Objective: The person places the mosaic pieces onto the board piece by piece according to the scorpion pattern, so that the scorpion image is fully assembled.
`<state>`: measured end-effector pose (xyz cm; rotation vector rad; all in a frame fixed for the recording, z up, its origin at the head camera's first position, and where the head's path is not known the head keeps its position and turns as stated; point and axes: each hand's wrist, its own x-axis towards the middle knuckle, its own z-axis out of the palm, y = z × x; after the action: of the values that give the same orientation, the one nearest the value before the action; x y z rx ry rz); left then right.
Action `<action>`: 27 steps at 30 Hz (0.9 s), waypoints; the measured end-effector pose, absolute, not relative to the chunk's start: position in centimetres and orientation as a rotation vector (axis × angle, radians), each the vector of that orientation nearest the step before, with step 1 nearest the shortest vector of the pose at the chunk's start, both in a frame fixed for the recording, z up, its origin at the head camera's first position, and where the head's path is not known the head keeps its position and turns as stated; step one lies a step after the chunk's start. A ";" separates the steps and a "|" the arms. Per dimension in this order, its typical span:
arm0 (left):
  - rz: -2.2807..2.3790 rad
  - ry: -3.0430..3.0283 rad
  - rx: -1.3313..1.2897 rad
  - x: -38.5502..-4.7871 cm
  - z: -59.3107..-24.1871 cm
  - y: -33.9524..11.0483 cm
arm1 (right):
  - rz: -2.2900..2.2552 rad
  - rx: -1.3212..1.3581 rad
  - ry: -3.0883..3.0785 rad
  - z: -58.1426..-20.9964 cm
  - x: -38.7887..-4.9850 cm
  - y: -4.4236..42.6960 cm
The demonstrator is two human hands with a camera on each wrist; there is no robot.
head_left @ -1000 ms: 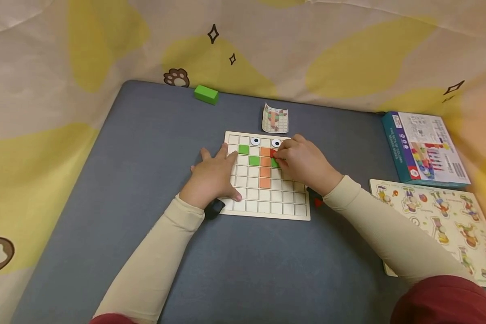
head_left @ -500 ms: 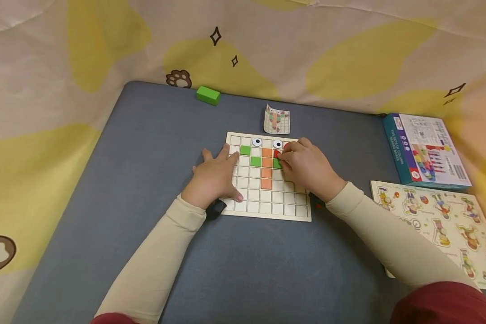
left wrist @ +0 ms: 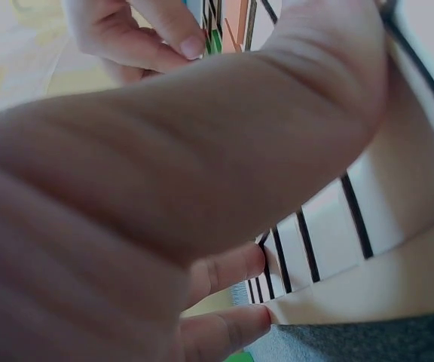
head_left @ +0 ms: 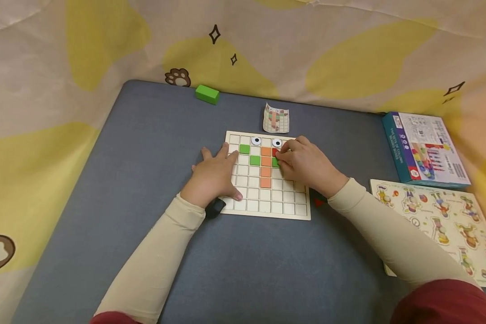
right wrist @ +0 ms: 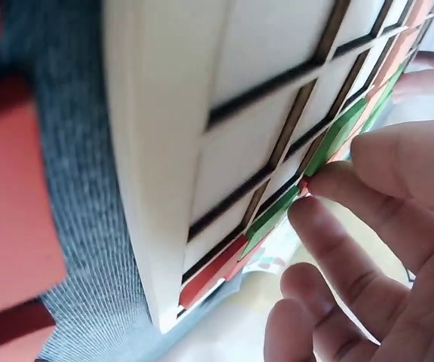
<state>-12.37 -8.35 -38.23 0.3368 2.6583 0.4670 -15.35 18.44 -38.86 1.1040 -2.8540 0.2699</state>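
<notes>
A cream grid board (head_left: 271, 210) lies on the table with green tiles (head_left: 245, 149), a column of orange tiles (head_left: 266, 171) and two googly-eye pieces (head_left: 256, 141). My left hand (head_left: 211, 175) rests on its left edge, fingers spread and thumb on the cells. At the upper right cells, my right hand (head_left: 309, 164) pinches a small red tile (head_left: 274, 152) between thumb and index finger, beside the orange column. In the right wrist view, the fingertips meet a sliver of red between green tiles (right wrist: 273, 213). Another red tile (right wrist: 213, 273) sits near the board's corner.
Behind the board stands a small curled pattern card (head_left: 276, 119). A green block (head_left: 207, 94) is at the back edge. To the right are a boxed toy set (head_left: 427, 148) and a picture puzzle board (head_left: 437, 225). Red pieces (right wrist: 21, 196) lie beside the board.
My right wrist has shifted slightly right while its fingertips stay at the red tile. The left hand keeps its place on the board.
</notes>
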 end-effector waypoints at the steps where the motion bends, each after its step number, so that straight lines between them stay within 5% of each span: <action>1: 0.467 2.658 0.337 -12.4 -38.2 -8.4 | 0.315 1.093 -2.882 -38.8 -15.4 18.5; 12: 0.470 2.654 0.343 -12.5 -38.4 -8.4 | 0.624 0.560 -2.975 -34.3 -15.6 22.9; 27: 0.459 2.643 0.341 -12.4 -38.1 -8.4 | 0.492 0.415 -3.271 -35.3 -12.0 27.2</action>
<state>-12.40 -8.39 -38.09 0.3407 2.6432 0.4587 -12.01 27.23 -35.28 0.4152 -3.2715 0.4923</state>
